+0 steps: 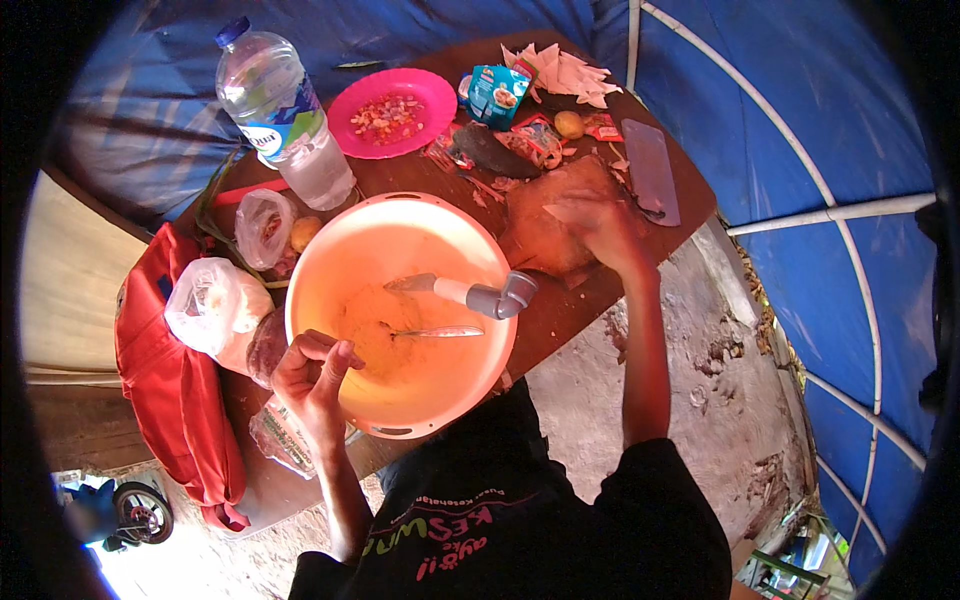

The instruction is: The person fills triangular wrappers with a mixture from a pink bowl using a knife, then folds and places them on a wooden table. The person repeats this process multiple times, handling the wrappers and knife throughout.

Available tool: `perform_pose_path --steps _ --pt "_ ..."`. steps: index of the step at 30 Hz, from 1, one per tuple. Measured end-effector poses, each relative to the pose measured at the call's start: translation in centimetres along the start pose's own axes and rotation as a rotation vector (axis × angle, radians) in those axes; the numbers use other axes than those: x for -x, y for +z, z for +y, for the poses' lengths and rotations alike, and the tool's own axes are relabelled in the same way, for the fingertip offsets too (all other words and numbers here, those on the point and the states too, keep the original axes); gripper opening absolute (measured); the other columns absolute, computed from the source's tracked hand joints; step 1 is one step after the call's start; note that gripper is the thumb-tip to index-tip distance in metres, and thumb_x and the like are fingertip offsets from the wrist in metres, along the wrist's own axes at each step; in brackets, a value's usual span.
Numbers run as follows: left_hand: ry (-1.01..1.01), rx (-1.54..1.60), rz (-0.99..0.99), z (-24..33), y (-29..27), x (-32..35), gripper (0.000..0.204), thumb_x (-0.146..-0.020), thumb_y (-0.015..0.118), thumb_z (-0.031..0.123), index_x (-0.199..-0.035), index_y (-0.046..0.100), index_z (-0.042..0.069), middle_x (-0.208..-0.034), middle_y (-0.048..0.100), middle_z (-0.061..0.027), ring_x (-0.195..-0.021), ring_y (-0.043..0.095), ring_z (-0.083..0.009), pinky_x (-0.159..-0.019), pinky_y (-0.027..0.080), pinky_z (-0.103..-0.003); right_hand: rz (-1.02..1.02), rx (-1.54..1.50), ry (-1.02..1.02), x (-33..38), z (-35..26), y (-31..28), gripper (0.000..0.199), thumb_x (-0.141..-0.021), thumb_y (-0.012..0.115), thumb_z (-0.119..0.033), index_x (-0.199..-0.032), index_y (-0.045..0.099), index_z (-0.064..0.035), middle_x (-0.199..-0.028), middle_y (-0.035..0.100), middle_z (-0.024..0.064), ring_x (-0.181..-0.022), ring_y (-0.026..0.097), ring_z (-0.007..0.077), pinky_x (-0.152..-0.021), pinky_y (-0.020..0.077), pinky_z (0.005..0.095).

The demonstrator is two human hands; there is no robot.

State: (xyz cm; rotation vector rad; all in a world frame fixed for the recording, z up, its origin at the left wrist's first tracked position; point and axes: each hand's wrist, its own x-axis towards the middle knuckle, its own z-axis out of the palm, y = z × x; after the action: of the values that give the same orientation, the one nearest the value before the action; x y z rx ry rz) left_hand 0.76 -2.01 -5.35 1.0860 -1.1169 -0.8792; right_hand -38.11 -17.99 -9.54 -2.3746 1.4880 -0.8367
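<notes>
My left hand (pixel 315 375) is at the near left rim of a large orange-pink plastic basin (pixel 480 235). Its fingers are curled, with the thumb close to the index finger; whatever they may grip is hidden. Inside the basin lies a slim silvery utensil (pixel 440 332), perhaps a spoon. A tool with a grey elbow-shaped end (pixel 500 295) reaches over the right side of the basin, its pale narrow end inside. Motion blurs my right hand (pixel 605 225), which is over a reddish-brown board (pixel 560 185) to the basin's right. The blur hides what its fingers hold, if anything.
Behind the basin stand a large water bottle (pixel 285 120) and a pink plate (pixel 430 90) of chopped pieces. Packets (pixel 498 95), a dark elongated thing (pixel 495 152) and a pale flat slab (pixel 650 170) lie farther right. Plastic bags (pixel 205 305) and red cloth (pixel 175 370) are left.
</notes>
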Motion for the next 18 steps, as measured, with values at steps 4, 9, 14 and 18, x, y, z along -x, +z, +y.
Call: perform_pose_path --steps 4,9,14,18 --pt "-0.041 0.024 0.026 0.0 0.2 -0.1 0.016 -0.092 0.068 0.002 -0.078 0.06 0.0 -0.075 0.063 -0.0075 -0.068 0.059 -0.0118 -0.07 0.046 -0.024 -0.192 -0.085 0.056 -2.8 1.5 -1.0 0.029 -0.074 0.077 -0.003 -0.102 0.074 -0.0081 -0.106 0.069 0.0094 -0.095 0.066 0.0256 -0.086 0.0517 0.0341" --pt "-0.084 0.017 0.037 0.1 0.4 0.0 0.017 -0.093 0.068 0.004 -0.079 0.06 -0.001 -0.075 0.062 -0.0058 -0.068 0.06 -0.0111 -0.068 0.047 -0.024 -0.421 -0.149 0.248 -5.3 2.2 -1.5 0.026 -0.063 0.085 -0.006 -0.084 0.071 -0.0044 -0.094 0.063 0.0083 -0.089 0.062 0.0233 -0.08 0.0508 0.0323" --pt "-0.094 -0.025 0.04 0.1 0.3 0.0 0.018 -0.094 0.067 0.005 -0.079 0.06 -0.001 -0.075 0.062 -0.0053 -0.068 0.061 -0.0111 -0.069 0.047 -0.024 -0.453 0.187 0.082 -5.9 2.1 -1.7 0.023 -0.064 0.086 -0.009 -0.079 0.07 -0.0053 -0.092 0.061 0.0078 -0.088 0.062 0.019 -0.079 0.05 0.0324" --pt "-0.085 0.001 0.019 0.2 0.3 -0.1 0.018 -0.094 0.068 0.006 -0.079 0.06 -0.001 -0.075 0.062 -0.0051 -0.069 0.061 -0.0111 -0.07 0.048 -0.024 -0.294 0.044 0.017 -5.3 1.1 -1.9 0.018 -0.073 0.083 -0.012 -0.08 0.069 -0.0047 -0.086 0.064 0.0065 -0.079 0.062 0.0154 -0.074 0.0504 0.0307"
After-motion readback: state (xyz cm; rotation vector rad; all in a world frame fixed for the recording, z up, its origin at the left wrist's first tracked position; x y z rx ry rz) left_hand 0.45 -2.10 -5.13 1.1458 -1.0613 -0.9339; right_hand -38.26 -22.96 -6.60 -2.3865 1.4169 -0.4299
